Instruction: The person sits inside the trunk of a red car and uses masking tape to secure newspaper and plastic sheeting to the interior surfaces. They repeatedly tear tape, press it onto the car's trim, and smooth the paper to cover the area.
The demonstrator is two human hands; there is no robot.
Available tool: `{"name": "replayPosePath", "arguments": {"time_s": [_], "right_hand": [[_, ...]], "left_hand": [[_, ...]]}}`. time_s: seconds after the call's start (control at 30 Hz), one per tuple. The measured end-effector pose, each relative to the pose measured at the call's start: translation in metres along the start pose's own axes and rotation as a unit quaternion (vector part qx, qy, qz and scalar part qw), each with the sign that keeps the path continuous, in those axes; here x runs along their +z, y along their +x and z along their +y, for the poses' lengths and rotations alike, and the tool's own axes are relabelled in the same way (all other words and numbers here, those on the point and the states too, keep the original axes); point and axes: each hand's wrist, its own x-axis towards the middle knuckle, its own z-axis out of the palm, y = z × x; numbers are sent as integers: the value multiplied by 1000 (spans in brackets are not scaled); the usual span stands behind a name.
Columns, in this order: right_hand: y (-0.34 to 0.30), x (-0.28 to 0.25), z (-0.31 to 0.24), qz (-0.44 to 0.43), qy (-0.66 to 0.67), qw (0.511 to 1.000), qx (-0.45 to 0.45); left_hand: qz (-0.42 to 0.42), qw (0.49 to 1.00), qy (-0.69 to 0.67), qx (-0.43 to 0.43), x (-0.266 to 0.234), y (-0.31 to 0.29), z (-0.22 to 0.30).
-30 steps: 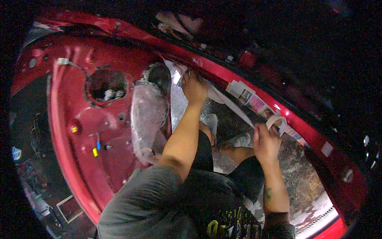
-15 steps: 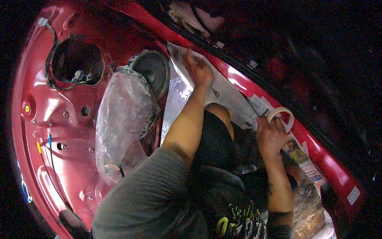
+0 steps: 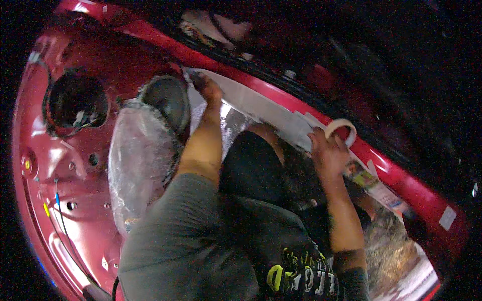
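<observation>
A pale newspaper sheet [image 3: 251, 103] runs along the red car sill [image 3: 281, 95], its edge against the paint. My left hand [image 3: 208, 88] is at the sheet's far left end, closed on it beside the round black speaker [image 3: 167, 103]; its fingertips are blurred. Farther right, my right hand [image 3: 330, 153] holds a roll of cream masking tape [image 3: 352, 131], which stands up against the fingers. That hand's fingers also touch the right part of the sheet. Below it, a coloured printed paper strip [image 3: 374, 186] continues along the sill.
The open red door panel [image 3: 65, 165] fills the left, with a round hole [image 3: 78, 103], wires and cables. Clear plastic film [image 3: 138, 160] hangs beside the speaker. My bent knee [image 3: 253, 160] is between my arms. The dark car interior lies beyond the sill.
My view has shifted, and the left hand has gone from lying on the sheet to its far end. The sheet now shows as a narrower strip. My right hand stays at the tape roll.
</observation>
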Motion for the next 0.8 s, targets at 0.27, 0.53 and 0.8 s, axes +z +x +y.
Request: {"name": "replayPosePath", "arguments": {"time_s": [0.27,0.53,0.8], "right_hand": [[4,-7,-2,33,13,999,11],[10,-3,-2,44,-12,999,5],[4,1,3,8,-6,1000,12]], "left_hand": [[-48,986,56,-150,-18,1,52],[-47,994,93,-44,1,17,8],[-28,990,-41,-133,-5,1,53]]}}
